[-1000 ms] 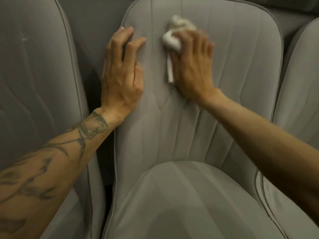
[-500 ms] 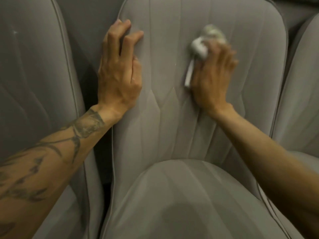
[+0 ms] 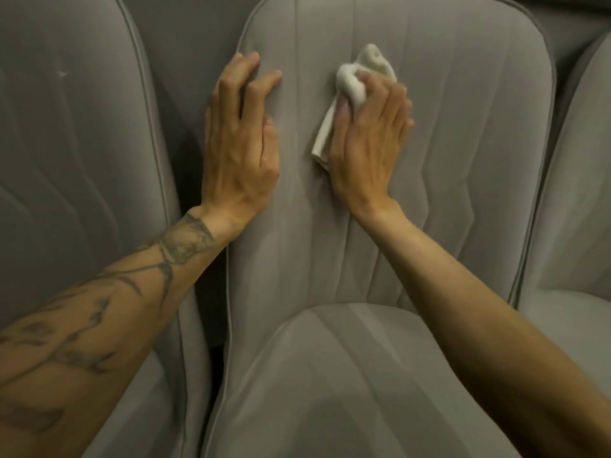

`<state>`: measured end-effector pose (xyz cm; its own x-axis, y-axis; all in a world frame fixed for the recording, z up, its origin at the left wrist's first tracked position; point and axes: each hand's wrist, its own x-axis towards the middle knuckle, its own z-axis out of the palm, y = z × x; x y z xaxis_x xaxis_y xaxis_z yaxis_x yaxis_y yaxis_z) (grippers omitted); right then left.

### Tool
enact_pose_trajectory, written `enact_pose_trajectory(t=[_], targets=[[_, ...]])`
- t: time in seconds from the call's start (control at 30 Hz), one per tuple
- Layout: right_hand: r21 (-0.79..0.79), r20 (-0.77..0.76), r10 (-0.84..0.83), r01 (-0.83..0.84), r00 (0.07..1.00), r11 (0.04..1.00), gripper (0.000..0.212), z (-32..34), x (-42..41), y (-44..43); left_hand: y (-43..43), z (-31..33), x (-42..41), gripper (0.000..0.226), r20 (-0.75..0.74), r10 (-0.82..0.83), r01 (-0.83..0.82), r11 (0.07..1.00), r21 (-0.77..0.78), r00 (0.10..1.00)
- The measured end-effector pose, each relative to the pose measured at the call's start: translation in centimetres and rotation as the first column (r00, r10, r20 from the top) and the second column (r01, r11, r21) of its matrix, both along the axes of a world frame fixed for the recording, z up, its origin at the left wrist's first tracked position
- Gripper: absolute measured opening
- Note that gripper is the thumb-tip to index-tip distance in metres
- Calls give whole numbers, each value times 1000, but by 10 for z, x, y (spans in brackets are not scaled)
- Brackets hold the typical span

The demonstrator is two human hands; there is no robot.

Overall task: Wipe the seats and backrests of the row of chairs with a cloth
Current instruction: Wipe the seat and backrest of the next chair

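A grey upholstered chair fills the middle of the view, with its ribbed backrest (image 3: 463, 133) upright and its seat cushion (image 3: 330, 375) below. My right hand (image 3: 367, 137) presses a crumpled white cloth (image 3: 355, 77) flat against the upper middle of the backrest; part of the cloth sticks out above and left of my fingers. My left hand (image 3: 239, 140) rests with its palm and spread fingers on the backrest's left edge and holds nothing.
A matching grey chair (image 3: 72, 166) stands close on the left, with a dark gap (image 3: 195, 180) between the two. Another grey chair (image 3: 582, 193) borders the right side. My tattooed left forearm (image 3: 109, 312) crosses the left chair.
My right hand slid the cloth right across the backrest, then back left toward the middle. My left hand stayed on the left edge.
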<state>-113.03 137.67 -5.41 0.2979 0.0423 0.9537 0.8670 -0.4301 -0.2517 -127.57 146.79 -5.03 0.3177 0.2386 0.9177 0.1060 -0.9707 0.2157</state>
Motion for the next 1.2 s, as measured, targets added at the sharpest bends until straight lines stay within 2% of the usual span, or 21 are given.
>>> enact_pose_trajectory(t=[0.07, 0.17, 0.23, 0.27, 0.33, 0.4, 0.47, 0.6, 0.67, 0.73, 0.8, 0.87, 0.93, 0.97, 1.07, 1.2], targets=[[7, -4, 129, -129, 992, 992, 36, -15, -24, 14, 1, -10, -5, 47, -4, -1, 1, 1000, -9, 1000], [-250, -17, 317, -311, 948, 917, 35, -86, -66, -2, 6, -27, -15, 48, 6, -4, 4, 1000, -29, 1000], [-384, 12, 364, -332, 931, 862, 32, -102, -68, -21, 8, -34, -21, 48, 0, 3, -3, 1000, -26, 1000], [-402, 50, 362, -313, 931, 861, 31, -92, -60, -23, 8, -36, -23, 48, -5, 7, -7, 1000, -24, 1000], [-297, 75, 290, -256, 954, 920, 28, -50, -43, -6, 8, -37, -26, 48, -10, 7, -7, 1000, -26, 1000], [-80, 64, 205, -199, 977, 977, 28, -3, -33, 18, 7, -37, -27, 47, -7, -3, 3, 999, -34, 1000], [33, 54, 230, -231, 972, 972, 28, 9, -43, 36, 6, -35, -29, 46, -5, -29, 29, 997, -65, 1000], [-131, -7, 448, -445, 894, 886, 30, -72, -81, 20, -1, -29, -38, 43, -2, -107, 105, 979, -174, 994], [-227, -47, 471, -469, 881, 854, 31, -107, -92, 0, -6, -28, -47, 47, -50, -119, 107, 974, -201, 992], [-294, -30, 446, -434, 895, 852, 30, -105, -88, -6, -12, -30, -60, 51, -126, -129, 99, 970, -222, 984], [-252, 6, 375, -361, 927, 898, 29, -69, -76, 5, -17, -32, -71, 53, -207, -132, 83, 970, -230, 969], [-103, 8, 278, -276, 961, 956, 27, -17, -62, 25, -19, -35, -79, 56, -292, -106, 43, 976, -215, 950], [11, -29, 229, -229, 973, 973, 27, 21, -60, 38, -21, -39, -88, 59, -371, -71, 1, 983, -186, 926], [15, -35, 226, -225, 974, 974, 27, 23, -64, 40, -21, -41, -94, 59, -398, -67, -9, 982, -187, 915], [-144, -67, 318, -325, 946, 935, 27, -26, -92, 22, -23, -51, -119, 53, -415, -155, 32, 957, -287, 897], [-308, -223, 422, -474, 879, 825, 29, -93, -122, -20, -33, -74, -168, 47, -465, -197, 35, 942, -334, 863]])
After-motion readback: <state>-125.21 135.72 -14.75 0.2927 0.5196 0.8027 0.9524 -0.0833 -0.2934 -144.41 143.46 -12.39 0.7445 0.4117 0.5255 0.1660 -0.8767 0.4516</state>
